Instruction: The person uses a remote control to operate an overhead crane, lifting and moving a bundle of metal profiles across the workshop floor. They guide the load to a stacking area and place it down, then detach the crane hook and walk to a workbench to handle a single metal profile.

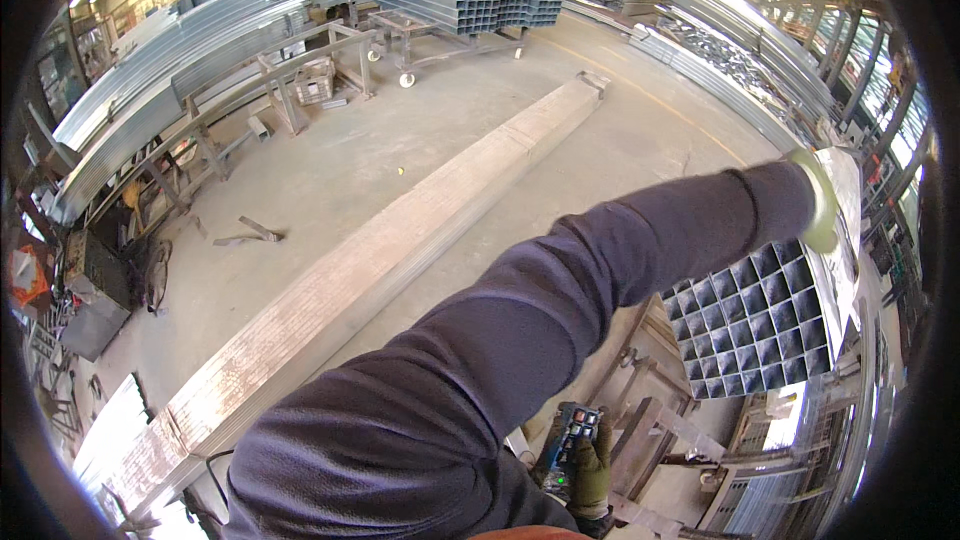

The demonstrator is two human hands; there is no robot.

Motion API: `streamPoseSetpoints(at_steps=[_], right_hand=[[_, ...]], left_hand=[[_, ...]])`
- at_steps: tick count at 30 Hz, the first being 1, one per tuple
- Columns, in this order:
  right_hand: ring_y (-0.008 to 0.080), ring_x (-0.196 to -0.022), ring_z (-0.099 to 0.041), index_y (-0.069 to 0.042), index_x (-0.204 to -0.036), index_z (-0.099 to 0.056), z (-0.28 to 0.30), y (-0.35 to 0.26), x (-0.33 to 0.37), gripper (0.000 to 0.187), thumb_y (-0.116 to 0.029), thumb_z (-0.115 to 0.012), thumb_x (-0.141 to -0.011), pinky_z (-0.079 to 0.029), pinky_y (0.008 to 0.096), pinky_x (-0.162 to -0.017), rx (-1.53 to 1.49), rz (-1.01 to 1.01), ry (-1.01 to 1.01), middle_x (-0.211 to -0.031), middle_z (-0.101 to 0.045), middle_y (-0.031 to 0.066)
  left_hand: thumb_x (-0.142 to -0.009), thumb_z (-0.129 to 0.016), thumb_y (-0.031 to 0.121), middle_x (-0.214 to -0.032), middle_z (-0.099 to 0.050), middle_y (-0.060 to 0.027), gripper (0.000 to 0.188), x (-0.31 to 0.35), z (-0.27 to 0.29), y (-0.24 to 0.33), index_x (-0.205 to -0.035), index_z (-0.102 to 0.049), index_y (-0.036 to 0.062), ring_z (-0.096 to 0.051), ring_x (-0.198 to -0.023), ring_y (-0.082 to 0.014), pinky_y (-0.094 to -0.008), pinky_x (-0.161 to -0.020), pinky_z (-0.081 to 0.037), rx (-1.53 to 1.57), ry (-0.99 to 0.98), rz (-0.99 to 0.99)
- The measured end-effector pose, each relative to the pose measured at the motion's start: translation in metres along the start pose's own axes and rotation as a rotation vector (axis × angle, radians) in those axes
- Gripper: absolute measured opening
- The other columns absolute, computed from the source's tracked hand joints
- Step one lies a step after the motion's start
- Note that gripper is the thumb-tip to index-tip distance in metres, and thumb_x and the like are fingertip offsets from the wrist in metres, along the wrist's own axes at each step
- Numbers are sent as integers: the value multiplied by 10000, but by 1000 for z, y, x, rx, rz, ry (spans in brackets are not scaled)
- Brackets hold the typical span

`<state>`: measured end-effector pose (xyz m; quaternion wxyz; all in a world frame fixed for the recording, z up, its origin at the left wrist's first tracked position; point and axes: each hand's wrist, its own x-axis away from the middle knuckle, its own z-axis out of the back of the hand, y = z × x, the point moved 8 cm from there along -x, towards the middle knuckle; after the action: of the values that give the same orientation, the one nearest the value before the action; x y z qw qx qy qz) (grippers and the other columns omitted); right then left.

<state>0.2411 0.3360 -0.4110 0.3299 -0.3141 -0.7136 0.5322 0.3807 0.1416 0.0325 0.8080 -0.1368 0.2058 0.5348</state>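
Observation:
My left arm crosses the view to the right. My left hand [822, 202], in a pale green glove, lies against the white wrapping [848, 240] of a bundle of square metal tubes [752, 320]. The visible fingers look stretched out, though part of the hand is hidden behind the sleeve. The dark open tube ends form a grid just below that forearm. Low in the view, my right hand [592, 470], in an olive glove, is closed around a dark handheld remote control [574, 435]. Colored buttons and a small green light show on its face, with the thumb along its right side.
A long strapped stack of brownish metal profiles [400, 215] runs diagonally across the floor. Another square-tube bundle [480, 5] rests on a wheeled stand at the back. Racks of long profiles [190, 70] line the left. A steel frame [650, 440] stands beside my right hand.

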Motion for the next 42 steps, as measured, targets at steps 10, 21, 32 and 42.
streamPoseSetpoints(at_steps=[10,21,32,42], right_hand=[[200,-1256,-578,-87,-1635,-302,70,20,20,722,-248,-669,-1035,-488,324,-1046,-106,-11,108,-1500,-528,115],[221,-1259,-566,-92,-1650,-257,116,13,-10,678,-91,-570,-1048,-495,349,-1054,-64,-45,32,-1476,-531,159],[256,-1449,-422,-87,-1664,-202,118,12,-6,791,-326,-630,-1043,-360,370,-1187,111,-133,6,-1619,-398,168],[243,-1447,-420,-73,-1659,-207,216,162,-51,771,-310,-621,-1054,-359,367,-1188,206,30,-164,-1607,-418,150]], left_hand=[[-906,-459,765,-1446,-625,-145,815,-32,-45,26,-1458,-603,183,-577,-1343,-356,-452,-1141,-413,76,-92,-200],[-987,-518,625,-1313,-696,-182,639,-63,-78,26,-1245,-747,87,-684,-1155,-343,-463,-1015,-506,-86,-25,-370],[-1000,-531,146,-1268,-623,-156,473,33,-69,-60,-1472,-521,154,-644,-1170,-320,-368,-979,-533,-459,192,-565],[-1078,-558,349,-1426,-624,-146,463,194,-170,-119,-1399,-619,20,-568,-1334,-231,-324,-1136,-414,200,85,177]])
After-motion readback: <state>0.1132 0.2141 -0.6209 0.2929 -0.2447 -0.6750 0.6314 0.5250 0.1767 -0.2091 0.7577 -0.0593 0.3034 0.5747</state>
